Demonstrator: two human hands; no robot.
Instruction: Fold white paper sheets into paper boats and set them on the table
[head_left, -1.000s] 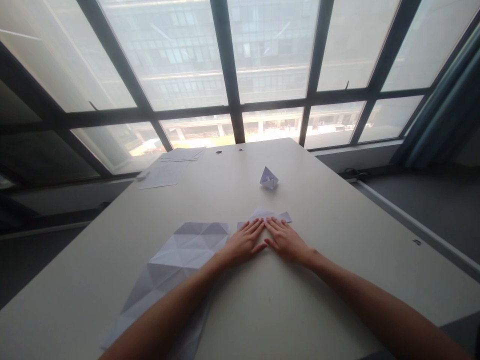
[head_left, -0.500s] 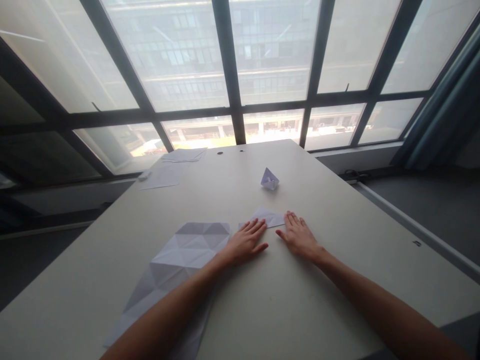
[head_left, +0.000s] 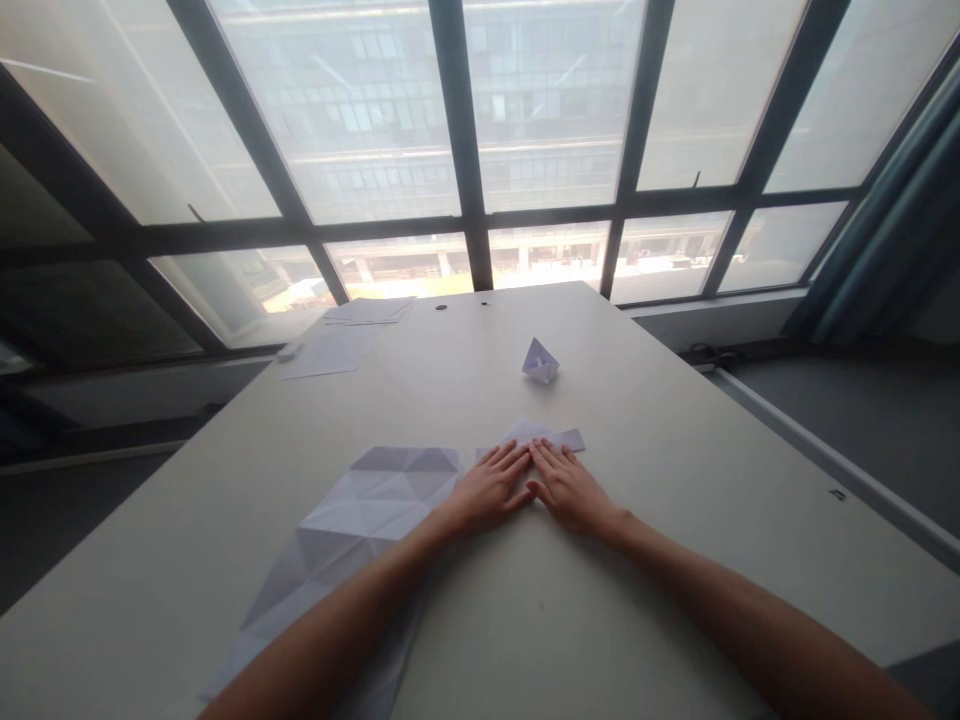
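Note:
A folded piece of white paper (head_left: 571, 439) lies on the white table (head_left: 637, 420), with its near edge under my fingers. Its top comes to a low peak, and a flat strip sticks out at each side. My left hand (head_left: 491, 487) rests flat on its left part, fingers stretched out. Right beside it, my right hand (head_left: 574, 487) lies flat on the middle, fingers also stretched; the two hands meet at the fingertips and thumbs. Beyond them stands a small folded paper boat (head_left: 540, 362). The fold line beneath my fingers is hidden.
A large creased sheet of paper (head_left: 360, 510) lies at the left, partly under my left forearm. Several loose paper sheets (head_left: 334, 350) lie at the table's far left. Tall windows (head_left: 551, 110) stand behind the table, and a blue curtain (head_left: 877, 220) hangs at the right.
My right hand has slid left along the folded paper from its right end to the middle, uncovering the right strip. My left hand has stayed nearly still.

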